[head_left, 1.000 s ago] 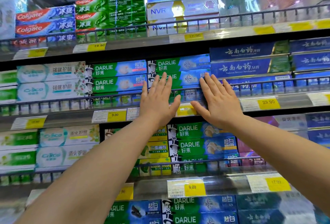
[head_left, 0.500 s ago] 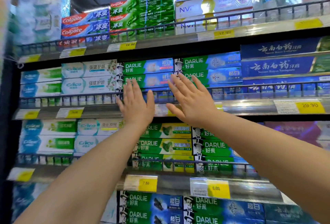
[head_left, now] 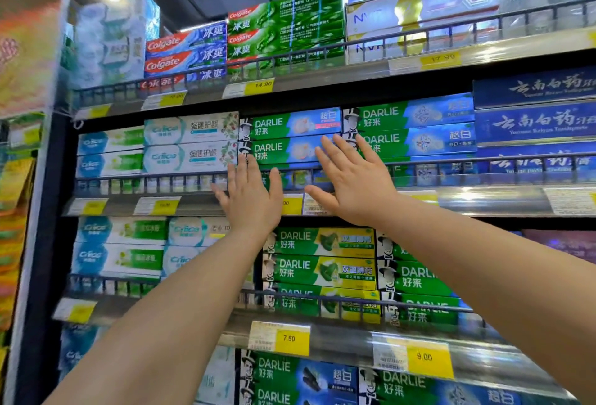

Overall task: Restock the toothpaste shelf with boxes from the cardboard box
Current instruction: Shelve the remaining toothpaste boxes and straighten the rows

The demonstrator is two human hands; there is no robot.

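Store shelving, wire front rail (head_left: pixel 451 162): Darlie boxes (head_left: pixel 290 137), green/blue, stacked flat mid-shelf. L hand (head_left: pixel 251 198) and R hand (head_left: pixel 351 179) both flat, fingers spread, against stack front.

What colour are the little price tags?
Yellow, like the 7.50 price tag, seen in the head view.

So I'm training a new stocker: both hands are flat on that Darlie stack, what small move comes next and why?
Probably a light push inward to square the stack. The left hand and right hand lie open with straight fingers against the green-and-blue Darlie boxes at the wire rail, holding nothing. After that, likely draw the hands back for more stock; no cardboard box is in view.
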